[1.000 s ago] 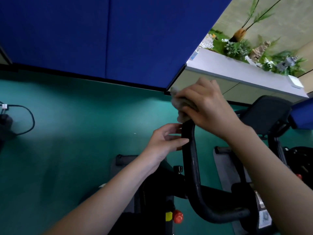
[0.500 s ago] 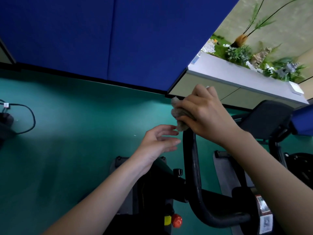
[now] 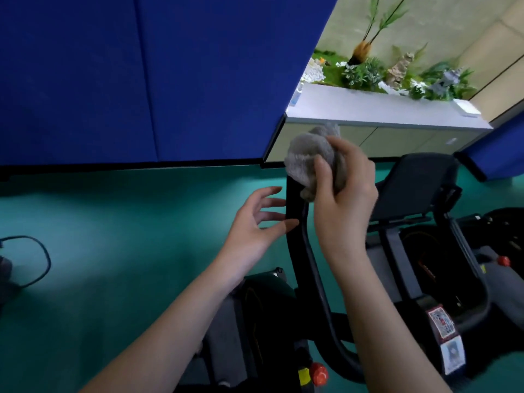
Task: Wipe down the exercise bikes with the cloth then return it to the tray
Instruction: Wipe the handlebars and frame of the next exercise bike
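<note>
My right hand [image 3: 344,194] grips a bunched grey cloth [image 3: 307,158] at the top end of a black curved handlebar [image 3: 297,242] of the near exercise bike. The cloth bulges out to the left of my fingers and covers the bar's tip. My left hand [image 3: 256,222] is open, fingers spread, just left of the bar with the fingertips close to it. A second exercise bike [image 3: 425,191] with a black seat stands behind on the right. No tray is in view.
A blue partition wall [image 3: 141,75] stands ahead over a teal floor [image 3: 113,236]. A white-topped cabinet [image 3: 368,109] with plants sits at the back right. A black cable [image 3: 37,262] loops on the floor at far left. Red knobs [image 3: 319,374] stick out from the bikes.
My left hand let go of the handlebar and opened. My right hand turned and lifted, so the cloth now shows bunched at the bar's top.
</note>
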Demonstrator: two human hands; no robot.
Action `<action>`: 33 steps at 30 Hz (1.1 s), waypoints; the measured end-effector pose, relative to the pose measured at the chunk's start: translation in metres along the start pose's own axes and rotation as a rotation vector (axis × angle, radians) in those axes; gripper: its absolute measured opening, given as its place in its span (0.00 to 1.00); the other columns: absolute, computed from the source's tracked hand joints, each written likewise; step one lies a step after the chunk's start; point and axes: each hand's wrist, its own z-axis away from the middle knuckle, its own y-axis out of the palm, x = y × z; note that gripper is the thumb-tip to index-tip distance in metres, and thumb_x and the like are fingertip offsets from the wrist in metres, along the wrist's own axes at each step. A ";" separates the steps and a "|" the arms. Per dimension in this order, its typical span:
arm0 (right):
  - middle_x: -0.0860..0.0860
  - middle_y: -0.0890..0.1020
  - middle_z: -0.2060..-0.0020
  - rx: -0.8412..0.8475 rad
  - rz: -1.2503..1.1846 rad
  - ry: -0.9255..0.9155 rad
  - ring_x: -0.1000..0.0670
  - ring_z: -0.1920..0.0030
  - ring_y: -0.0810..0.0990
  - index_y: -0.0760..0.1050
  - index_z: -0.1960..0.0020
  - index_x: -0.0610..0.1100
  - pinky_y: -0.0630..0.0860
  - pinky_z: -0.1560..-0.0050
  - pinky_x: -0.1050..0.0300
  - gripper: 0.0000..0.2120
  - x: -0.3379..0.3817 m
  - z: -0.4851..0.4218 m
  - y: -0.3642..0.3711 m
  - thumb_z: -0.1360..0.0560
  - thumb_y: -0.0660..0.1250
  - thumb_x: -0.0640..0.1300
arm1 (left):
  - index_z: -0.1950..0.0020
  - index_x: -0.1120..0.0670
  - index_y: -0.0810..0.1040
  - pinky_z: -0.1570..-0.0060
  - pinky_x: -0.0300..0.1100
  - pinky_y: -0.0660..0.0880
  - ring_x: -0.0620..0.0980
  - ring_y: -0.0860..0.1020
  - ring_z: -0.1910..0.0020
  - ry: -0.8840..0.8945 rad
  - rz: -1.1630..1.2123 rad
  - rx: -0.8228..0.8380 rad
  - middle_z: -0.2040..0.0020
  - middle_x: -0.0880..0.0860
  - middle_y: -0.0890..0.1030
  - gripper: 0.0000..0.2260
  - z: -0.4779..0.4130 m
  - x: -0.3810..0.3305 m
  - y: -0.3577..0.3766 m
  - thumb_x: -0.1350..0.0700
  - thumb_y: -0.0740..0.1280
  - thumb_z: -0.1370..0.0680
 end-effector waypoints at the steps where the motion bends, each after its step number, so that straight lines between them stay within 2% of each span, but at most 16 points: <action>1: 0.49 0.77 0.47 0.004 -0.015 0.040 0.54 0.46 0.72 0.74 0.39 0.41 0.65 0.45 0.73 0.12 0.000 -0.007 0.004 0.21 0.62 0.39 | 0.40 0.51 0.73 0.53 0.34 0.76 0.41 0.79 0.57 0.015 -0.018 0.002 0.50 0.48 0.79 0.22 -0.003 -0.002 0.001 0.66 0.73 0.30; 4: 0.45 0.77 0.44 0.085 -0.045 0.170 0.60 0.48 0.71 0.74 0.37 0.42 0.64 0.44 0.76 0.13 -0.009 -0.012 0.012 0.20 0.60 0.39 | 0.44 0.46 0.74 0.56 0.32 0.75 0.39 0.78 0.59 0.039 -0.072 -0.009 0.52 0.47 0.78 0.21 -0.007 -0.004 0.003 0.67 0.73 0.30; 5: 0.45 0.78 0.44 0.111 -0.074 0.238 0.58 0.47 0.73 0.74 0.37 0.42 0.67 0.41 0.71 0.13 -0.014 -0.010 0.013 0.20 0.60 0.39 | 0.45 0.46 0.74 0.56 0.31 0.75 0.38 0.78 0.59 0.043 -0.081 -0.007 0.52 0.47 0.78 0.21 -0.008 -0.004 0.003 0.68 0.72 0.30; 6: 0.45 0.78 0.43 0.123 -0.120 0.309 0.55 0.44 0.75 0.74 0.37 0.42 0.70 0.38 0.62 0.12 -0.018 -0.006 0.014 0.20 0.60 0.40 | 0.46 0.45 0.74 0.57 0.30 0.75 0.37 0.78 0.59 0.044 -0.086 0.000 0.52 0.46 0.78 0.22 -0.008 -0.004 0.002 0.69 0.72 0.30; 7: 0.46 0.79 0.43 0.118 -0.167 0.363 0.52 0.42 0.76 0.73 0.37 0.42 0.71 0.36 0.53 0.12 -0.021 -0.004 0.016 0.20 0.60 0.41 | 0.46 0.45 0.74 0.57 0.30 0.75 0.36 0.78 0.60 0.044 -0.087 0.008 0.52 0.46 0.78 0.22 -0.008 -0.004 0.002 0.69 0.71 0.29; 8: 0.46 0.79 0.42 0.106 -0.210 0.395 0.50 0.40 0.77 0.73 0.37 0.42 0.72 0.36 0.49 0.13 -0.024 -0.001 0.017 0.20 0.60 0.41 | 0.46 0.45 0.74 0.57 0.30 0.75 0.36 0.78 0.60 0.044 -0.087 0.015 0.52 0.46 0.78 0.22 -0.009 -0.005 0.001 0.69 0.71 0.29; 10: 0.47 0.80 0.43 0.089 -0.315 0.442 0.51 0.41 0.78 0.74 0.38 0.41 0.73 0.37 0.51 0.12 -0.027 0.001 0.020 0.20 0.60 0.42 | 0.46 0.45 0.74 0.58 0.30 0.74 0.36 0.78 0.60 0.044 -0.085 0.021 0.52 0.45 0.78 0.21 -0.009 -0.005 0.001 0.69 0.71 0.29; 12: 0.48 0.83 0.49 0.102 -0.468 0.539 0.53 0.47 0.80 0.76 0.42 0.41 0.75 0.44 0.55 0.11 -0.028 0.003 0.023 0.20 0.61 0.44 | 0.47 0.46 0.74 0.59 0.29 0.74 0.36 0.78 0.60 0.048 -0.085 0.019 0.53 0.45 0.78 0.21 -0.010 -0.006 0.001 0.69 0.71 0.29; 14: 0.42 0.83 0.51 0.148 -0.655 0.664 0.50 0.50 0.81 0.77 0.44 0.38 0.76 0.47 0.49 0.13 -0.030 0.005 0.026 0.20 0.61 0.47 | 0.47 0.47 0.74 0.59 0.29 0.74 0.37 0.79 0.60 0.056 -0.085 0.019 0.53 0.46 0.78 0.20 -0.010 -0.007 0.001 0.69 0.71 0.30; 15: 0.37 0.82 0.49 0.174 -0.725 0.708 0.45 0.49 0.80 0.76 0.44 0.36 0.74 0.45 0.43 0.16 -0.032 0.005 0.027 0.20 0.61 0.49 | 0.47 0.47 0.74 0.59 0.29 0.74 0.38 0.79 0.60 0.059 -0.086 0.023 0.53 0.46 0.79 0.20 -0.011 -0.007 0.001 0.69 0.71 0.30; 17: 0.33 0.80 0.46 0.230 -0.767 0.736 0.39 0.46 0.80 0.76 0.44 0.35 0.72 0.39 0.39 0.20 -0.038 0.005 0.028 0.21 0.62 0.52 | 0.45 0.50 0.74 0.58 0.29 0.74 0.39 0.79 0.59 0.062 -0.089 0.032 0.52 0.48 0.79 0.19 -0.011 -0.007 0.000 0.69 0.71 0.30; 20: 0.38 0.82 0.47 0.312 -0.775 0.752 0.39 0.43 0.80 0.79 0.45 0.40 0.72 0.36 0.40 0.20 -0.046 0.007 0.025 0.25 0.63 0.55 | 0.43 0.54 0.74 0.58 0.29 0.74 0.39 0.79 0.59 0.064 -0.107 0.030 0.52 0.51 0.79 0.19 -0.013 -0.007 0.000 0.69 0.71 0.30; 22: 0.41 0.82 0.45 0.374 -0.760 0.766 0.42 0.42 0.80 0.80 0.44 0.43 0.72 0.35 0.40 0.21 -0.051 0.010 0.024 0.26 0.64 0.58 | 0.45 0.51 0.74 0.58 0.30 0.74 0.40 0.79 0.59 0.077 -0.131 0.014 0.53 0.51 0.79 0.19 -0.014 -0.007 0.001 0.68 0.72 0.30; 25: 0.41 0.78 0.39 0.432 -0.715 0.763 0.43 0.39 0.78 0.79 0.41 0.45 0.69 0.33 0.39 0.24 -0.058 0.016 0.020 0.28 0.65 0.61 | 0.47 0.47 0.75 0.59 0.32 0.74 0.44 0.77 0.59 0.109 -0.203 -0.051 0.51 0.52 0.77 0.20 -0.014 -0.005 0.003 0.67 0.73 0.30; 30: 0.43 0.81 0.42 0.535 -0.737 0.725 0.44 0.38 0.78 0.79 0.41 0.46 0.67 0.31 0.39 0.21 -0.061 0.022 0.013 0.26 0.64 0.59 | 0.45 0.47 0.76 0.57 0.34 0.74 0.47 0.76 0.57 0.149 -0.224 -0.069 0.50 0.55 0.77 0.21 -0.013 -0.005 -0.001 0.67 0.73 0.30; 33: 0.41 0.82 0.44 0.551 -0.744 0.724 0.39 0.39 0.78 0.79 0.42 0.45 0.67 0.33 0.35 0.22 -0.062 0.025 0.010 0.27 0.64 0.59 | 0.45 0.44 0.75 0.55 0.36 0.74 0.50 0.77 0.54 0.201 -0.276 -0.080 0.48 0.56 0.78 0.21 -0.013 -0.010 -0.003 0.68 0.71 0.28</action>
